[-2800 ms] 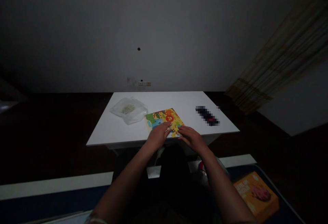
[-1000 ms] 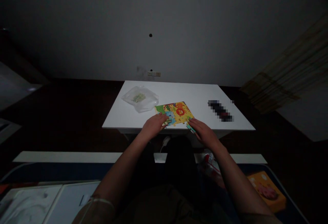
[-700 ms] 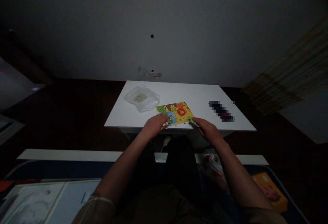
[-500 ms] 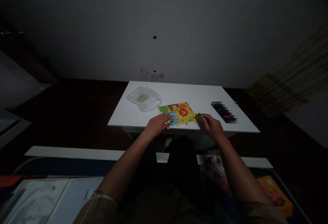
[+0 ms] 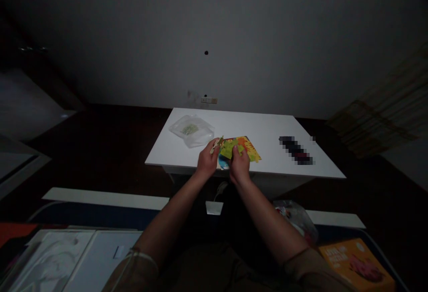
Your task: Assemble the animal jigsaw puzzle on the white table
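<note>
1. At the near edge of the white surface (image 5: pixel 267 127), a brightly printed jigsaw puzzle (image 5: pixel 249 146) lies flat, with its yellow and orange side showing beyond my hands and a blue patch (image 5: pixel 224 162) showing between them.
2. My left hand (image 5: pixel 207 162) is raised just over the puzzle's left side. Its fingers (image 5: pixel 211 151) are pinched narrow on a small pale puzzle piece (image 5: pixel 216 146), which sticks up from the fingertips.
3. My right hand (image 5: pixel 239 166) is close beside the left. Its fingers (image 5: pixel 236 153) are closed on a green puzzle piece (image 5: pixel 228 149), which seems lifted slightly above the rest, though the exact grip is partly hidden.
4. The step in hand appears to be handling these two loose pieces directly over the puzzle.
5. The next move calls for a steady pinch and a slow turn, since such small pieces could slip.
6. Farther along the surface sit a clear plastic bag (image 5: pixel 191 130) to the left and a pixelated dark object (image 5: pixel 296 150) to the right.
</note>
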`<state>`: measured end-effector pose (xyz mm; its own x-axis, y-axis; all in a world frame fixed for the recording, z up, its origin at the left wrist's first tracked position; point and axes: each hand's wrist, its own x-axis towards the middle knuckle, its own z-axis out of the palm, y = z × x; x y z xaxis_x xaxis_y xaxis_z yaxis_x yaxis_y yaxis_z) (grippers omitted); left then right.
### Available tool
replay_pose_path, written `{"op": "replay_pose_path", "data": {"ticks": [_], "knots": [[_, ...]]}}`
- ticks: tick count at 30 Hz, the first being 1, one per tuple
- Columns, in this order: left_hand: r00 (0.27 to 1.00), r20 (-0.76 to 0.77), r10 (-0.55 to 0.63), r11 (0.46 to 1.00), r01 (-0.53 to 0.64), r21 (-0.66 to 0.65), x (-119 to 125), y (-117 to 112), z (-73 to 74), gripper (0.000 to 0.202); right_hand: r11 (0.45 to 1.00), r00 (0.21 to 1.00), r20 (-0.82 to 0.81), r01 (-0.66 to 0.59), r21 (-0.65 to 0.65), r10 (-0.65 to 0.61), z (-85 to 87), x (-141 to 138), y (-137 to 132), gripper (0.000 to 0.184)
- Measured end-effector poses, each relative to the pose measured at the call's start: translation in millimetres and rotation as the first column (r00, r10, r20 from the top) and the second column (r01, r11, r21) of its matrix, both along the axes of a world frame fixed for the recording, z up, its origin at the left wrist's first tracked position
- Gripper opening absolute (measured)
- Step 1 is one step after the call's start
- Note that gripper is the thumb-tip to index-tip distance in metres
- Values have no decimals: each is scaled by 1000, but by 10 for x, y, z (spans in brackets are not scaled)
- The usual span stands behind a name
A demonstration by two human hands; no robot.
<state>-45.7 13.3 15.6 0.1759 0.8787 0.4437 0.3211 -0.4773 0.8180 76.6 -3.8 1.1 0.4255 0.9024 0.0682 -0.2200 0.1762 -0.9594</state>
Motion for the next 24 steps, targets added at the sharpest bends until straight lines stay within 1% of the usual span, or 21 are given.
{"op": "replay_pose_path", "data": {"ticks": [3, 4, 6, 9, 12, 13, 14, 15, 17, 18, 19, 20, 21, 23, 24], "knots": [[976, -195, -93, 988, 114, 102, -81, -20, -15, 47, 1000, 975, -223, -13, -1, 12, 32, -191, -2, 31], [961, -254, -107, 984, 139, 113, -113, -27, -9, 49, 999, 969, -243, -38, 17, 41, 45, -232, -15, 31], [937, -332, -103, 981, 151, 121, -171, -42, 12, 53, 995, 965, -245, -77, 60, 89, 67, -290, -49, 29], [915, -382, -127, 972, 192, 137, -239, -57, 35, 64, 982, 952, -245, -169, 85, 185, 79, -340, -97, 26], [924, -336, -181, 959, 241, 147, -313, -40, 35, 72, 976, 950, -225, -212, 48, 217, 71, -358, -93, 27], [937, -303, -174, 961, 229, 158, -347, -25, 40, 73, 975, 951, -217, -219, 31, 220, 69, -354, -70, 28], [952, -273, -140, 966, 192, 175, -388, -2, 52, 73, 973, 951, -210, -228, 14, 226, 68, -344, -32, 28], [966, -248, -72, 972, 124, 198, -435, 27, 73, 70, 968, 949, -204, -249, -11, 242, 68, -329, 20, 28], [964, -230, 132, 968, -76, 237, -544, 112, 134, 57, 952, 939, -203, -297, -74, 277, 69, -290, 173, 24], [941, -244, 233, 954, -173, 246, -600, 167, 169, 48, 940, 935, -195, -323, -111, 298, 68, -272, 271, 21], [913, -274, 303, 940, -238, 246, -655, 229, 201, 41, 926, 931, -177, -347, -152, 320, 65, -258, 379, 18], [887, -315, 339, 933, -272, 237, -707, 295, 225, 37, 910, 926, -152, -370, -187, 346, 61, -251, 495, 14], [867, -356, 348, 933, -282, 224, -752, 362, 240, 36, 887, 916, -112, -402, -229, 386, 56, -251, 613, 10], [849, -416, 327, 944, -268, 194, -825, 479, 236, 39, 852, 894, -57, -441, -282, 444, 51, -272, 845, 9], [849, -428, 308, 950, -251, 186, -851, 524, 219, 41, 869, 900, -32, -428, -249, 434, 56, -292, 954, 11]]}}
